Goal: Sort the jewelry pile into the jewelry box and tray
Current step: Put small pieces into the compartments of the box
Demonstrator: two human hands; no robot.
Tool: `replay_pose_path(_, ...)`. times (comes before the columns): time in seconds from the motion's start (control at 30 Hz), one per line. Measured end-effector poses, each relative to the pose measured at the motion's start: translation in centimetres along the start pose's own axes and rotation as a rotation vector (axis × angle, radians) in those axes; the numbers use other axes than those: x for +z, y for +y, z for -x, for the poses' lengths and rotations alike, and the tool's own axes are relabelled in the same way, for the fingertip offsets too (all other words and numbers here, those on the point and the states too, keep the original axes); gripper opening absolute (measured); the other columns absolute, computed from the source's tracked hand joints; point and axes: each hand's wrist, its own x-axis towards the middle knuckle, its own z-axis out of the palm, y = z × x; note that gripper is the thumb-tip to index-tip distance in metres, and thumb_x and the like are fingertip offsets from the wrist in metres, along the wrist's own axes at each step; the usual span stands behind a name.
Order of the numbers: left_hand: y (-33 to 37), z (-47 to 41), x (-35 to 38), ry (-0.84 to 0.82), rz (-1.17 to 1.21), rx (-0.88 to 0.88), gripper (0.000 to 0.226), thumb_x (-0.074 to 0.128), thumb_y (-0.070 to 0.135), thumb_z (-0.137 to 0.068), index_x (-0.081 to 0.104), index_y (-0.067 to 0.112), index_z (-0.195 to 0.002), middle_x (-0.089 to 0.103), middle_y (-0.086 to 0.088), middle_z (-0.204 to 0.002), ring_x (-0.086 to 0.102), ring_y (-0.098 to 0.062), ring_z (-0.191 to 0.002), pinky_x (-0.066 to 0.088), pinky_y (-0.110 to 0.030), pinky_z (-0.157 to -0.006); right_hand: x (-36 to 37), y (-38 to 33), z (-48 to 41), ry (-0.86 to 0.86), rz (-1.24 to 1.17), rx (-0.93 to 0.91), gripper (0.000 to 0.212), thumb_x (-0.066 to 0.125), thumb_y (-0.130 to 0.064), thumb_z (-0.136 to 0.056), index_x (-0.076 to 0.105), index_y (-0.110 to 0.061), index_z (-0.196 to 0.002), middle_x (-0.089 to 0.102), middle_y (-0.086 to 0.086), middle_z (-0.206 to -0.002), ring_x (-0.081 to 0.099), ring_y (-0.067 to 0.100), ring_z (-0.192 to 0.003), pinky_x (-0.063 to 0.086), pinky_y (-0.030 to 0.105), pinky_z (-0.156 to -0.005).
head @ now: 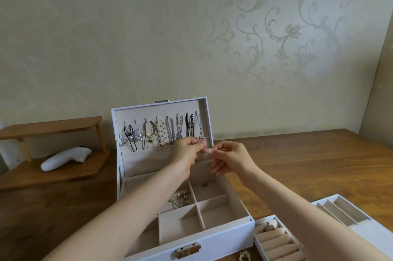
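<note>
**Both hands pinching one tiny piece by the lid**

I'm holding my left hand [187, 149] & right hand [232, 159] together mid-frame, fingertips meeting, both pinching a small piece [205, 150] that's too tiny to ID. They're hovering in front of the lower right of the open lid [159, 107] of the white jewelry box [223, 241], where necklaces [170, 131] are hanging in a row. Gold bits [179, 197] are lying in the box's back-left compartment. The ring-roll tray [278, 248] is sitting at lower right on the wood table [308, 160].

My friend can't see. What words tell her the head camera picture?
The left hand and right hand pinch a tiny thing together before an open white jewelry box. Necklaces hang in its lid; a ring tray sits beside it.
</note>
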Motion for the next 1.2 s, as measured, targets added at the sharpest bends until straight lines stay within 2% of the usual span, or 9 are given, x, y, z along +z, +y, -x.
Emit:
replay_pose_path(0.13,0.3,0.1,0.4,-0.029,0.041,-0.014,0.020,0.060,0.019,-0.092,0.063,0.011,-0.074,0.060,0.000,-0.069,0.034,-0.008,-0.051,0.023,-0.014,-0.036,0.2,0.3,-0.1,0.027,0.000,-0.032,0.016,0.069,-0.016,-0.086,0.061,-0.004,-0.080,0.060,0.014,-0.056,0.058,0.022,-0.041,0.046,0.023,-0.038)
replay_pose_path(0.27,1.1,0.3,0.8,-0.024,0.115,-0.079,0.017,0.052,0.013,-0.096,0.068,0.006,-0.099,0.064,0.002,-0.075,0.038,-0.008,-0.052,0.026,-0.011,-0.035,0.0,0.1,0.1,-0.008,-0.031,-0.033,0.015,0.064,-0.013,-0.089,0.060,-0.007,-0.076,0.060,0.016,-0.055,0.055,0.023,-0.037,0.042,0.022,-0.036)
replay_pose_path(0.37,1.6,0.3,1.3,-0.048,0.205,-0.098,0.018,0.049,0.009,-0.097,0.064,0.007,-0.106,0.068,-0.001,-0.080,0.039,-0.007,-0.052,0.027,-0.011,-0.034,-0.1,0.0,0.1,-0.031,-0.069,-0.041,0.012,0.062,-0.015,-0.091,0.062,-0.006,-0.084,0.060,0.018,-0.055,0.053,0.022,-0.036,0.039,0.020,-0.036)
replay_pose_path(0.47,2.1,0.0,1.4,-0.030,0.255,-0.094,0.014,0.053,0.013,-0.096,0.065,0.008,-0.100,0.069,-0.001,-0.080,0.038,-0.006,-0.049,0.025,-0.011,-0.034,-0.2,0.1,0.0,-0.013,-0.072,-0.051,0.016,0.063,-0.020,-0.091,0.063,-0.004,-0.089,0.060,0.016,-0.053,0.052,0.020,-0.035,0.037,0.019,-0.036)
replay_pose_path(0.6,2.4,-0.5,1.1,0.011,0.240,-0.069,0.011,0.061,0.015,-0.091,0.066,0.006,-0.087,0.066,-0.001,-0.073,0.037,-0.001,-0.037,0.023,-0.011,-0.033,-0.2,0.2,0.0,-0.004,-0.089,-0.055,0.017,0.065,-0.020,-0.089,0.063,-0.005,-0.082,0.060,0.015,-0.052,0.051,0.019,-0.034,0.037,0.018,-0.035)
replay_pose_path(0.77,1.6,-1.1,0.5,0.034,0.069,0.032,0.017,0.059,0.014,-0.092,0.064,0.009,-0.077,0.064,-0.001,-0.067,0.038,-0.009,-0.049,0.026,-0.014,-0.034,0.1,0.4,-0.2,0.070,-0.158,-0.058,0.017,0.064,-0.011,-0.089,0.060,-0.006,-0.073,0.062,0.010,-0.054,0.052,0.018,-0.035,0.037,0.019,-0.035)
replay_pose_path(1.03,0.7,-1.1,-0.3,0.054,-0.101,0.126,0.022,0.058,0.014,-0.093,0.060,0.013,-0.070,0.062,0.002,-0.064,0.039,-0.009,-0.047,0.030,-0.015,-0.039,0.2,1.3,-0.8,0.237,-0.259,-0.056,0.011,0.063,-0.005,-0.088,0.063,0.001,-0.078,0.064,0.012,-0.066,0.062,0.018,-0.050,0.049,0.026,-0.045)
replay_pose_path(1.1,0.2,-1.8,-0.5,0.093,-0.228,0.196,0.024,0.059,0.016,-0.092,0.060,0.016,-0.068,0.064,0.007,-0.060,0.044,-0.010,-0.047,0.037,-0.020,-0.048,0.1,1.4,-0.9,0.271,-0.205,-0.080,0.014,0.062,-0.005,-0.089,0.062,0.001,-0.076,0.063,0.013,-0.064,0.063,0.020,-0.051,0.052,0.029,-0.048)
replay_pose_path(1.2,-0.8,-2.8,-0.7,0.134,-0.345,0.261,0.027,0.061,0.017,-0.089,0.054,0.021,-0.064,0.062,0.009,-0.050,0.058,-0.022,-0.057,0.054,-0.041,-0.066,0.1,2.0,-1.0,0.297,0.116,-0.209,0.013,0.058,-0.002,-0.089,0.063,-0.002,-0.077,0.063,0.011,-0.061,0.058,0.017,-0.047,0.051,0.029,-0.047)
